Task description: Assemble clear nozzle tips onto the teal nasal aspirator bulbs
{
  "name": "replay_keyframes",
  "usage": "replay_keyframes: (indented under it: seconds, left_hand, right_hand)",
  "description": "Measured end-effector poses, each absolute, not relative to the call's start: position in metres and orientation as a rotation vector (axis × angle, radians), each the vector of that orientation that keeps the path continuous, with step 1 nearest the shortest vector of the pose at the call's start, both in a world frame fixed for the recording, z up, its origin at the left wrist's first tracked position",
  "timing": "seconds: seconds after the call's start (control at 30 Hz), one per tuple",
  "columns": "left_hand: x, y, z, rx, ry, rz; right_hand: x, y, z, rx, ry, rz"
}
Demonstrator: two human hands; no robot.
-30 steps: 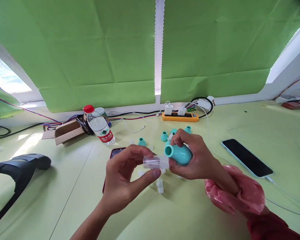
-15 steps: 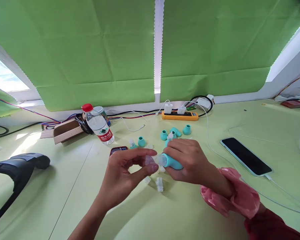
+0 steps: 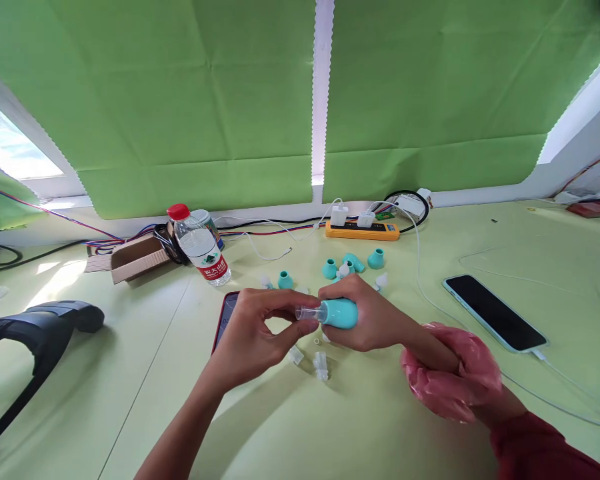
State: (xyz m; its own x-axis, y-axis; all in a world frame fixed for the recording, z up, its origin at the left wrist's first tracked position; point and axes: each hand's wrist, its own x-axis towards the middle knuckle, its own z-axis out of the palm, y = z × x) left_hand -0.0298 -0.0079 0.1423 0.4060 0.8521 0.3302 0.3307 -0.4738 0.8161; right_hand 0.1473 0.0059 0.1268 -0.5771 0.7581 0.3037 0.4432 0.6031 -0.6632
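My left hand pinches a clear plastic tip between thumb and fingers. Wrapped around the back of a teal squeeze bulb is my right hand. The tip points left and its narrow end meets the mouth of the bulb; whether it is fully seated I cannot tell. Just below my hands lie a frosted plastic connector, a second translucent piece and a small ring. Beyond them stand more teal bulbs, such as one open-mouthed bulb and another bulb.
A red-capped water bottle and an open cardboard box stand at back left. A dark curved stand is at left. One phone is partly behind my left hand; another phone charges at right. A yellow power strip sits behind.
The teal bulb has turned, showing more of its rounded side. The clear tip sits closer against it. More of the phone beside my left hand shows, and the view has shifted slightly.
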Motion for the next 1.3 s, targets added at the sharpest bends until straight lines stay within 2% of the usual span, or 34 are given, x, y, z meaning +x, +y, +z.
replay_keyframes:
  seconds: [0.13,0.27,0.43,0.57,0.67,0.83,1.0,1.03,1.1,1.17,1.3]
  left_hand:
    - [-0.029,-0.003,0.14,1.951,0.965,0.992]
    - [-0.042,0.007,0.146,1.822,0.833,1.063]
    - [-0.047,0.025,0.136,2.137,1.251,1.156]
    - [-0.017,0.041,0.089,2.618,1.258,0.544]
    - [0.002,0.047,0.05,2.754,1.283,0.139]
    - [0.004,0.052,0.015,2.712,1.168,0.059]
    - [-0.001,0.054,0.041,2.568,1.077,0.294]
    - [-0.004,0.052,0.054,2.502,1.049,0.393]
    - [-0.012,0.041,0.084,1.953,0.86,0.887]
    - [-0.022,0.026,0.112,1.615,0.72,1.161]
    - [-0.03,-0.006,0.142,1.544,0.668,1.366]
  right_hand:
    - [0.148,0.011,0.128,-0.932,-2.226,1.037]
    - [0.154,0.016,0.133,-0.966,-2.026,1.061]
    - [0.169,0.02,0.138,-0.859,-1.804,1.1]
    - [0.174,0.017,0.141,-0.856,-1.815,1.044]
    - [0.174,0.013,0.144,-0.903,-1.865,0.982]
    - [0.177,0.011,0.145,-0.973,-1.933,0.863]
    - [0.176,0.011,0.143,-0.951,-2.074,0.528]
    - [0.176,0.009,0.144,-0.95,-2.111,0.461]
    - [0.174,0.005,0.145,-0.967,-2.162,0.32]
    - [0.172,-0.001,0.146,-0.968,-2.178,0.206]
    - [0.167,-0.012,0.147,-0.876,-2.205,0.172]
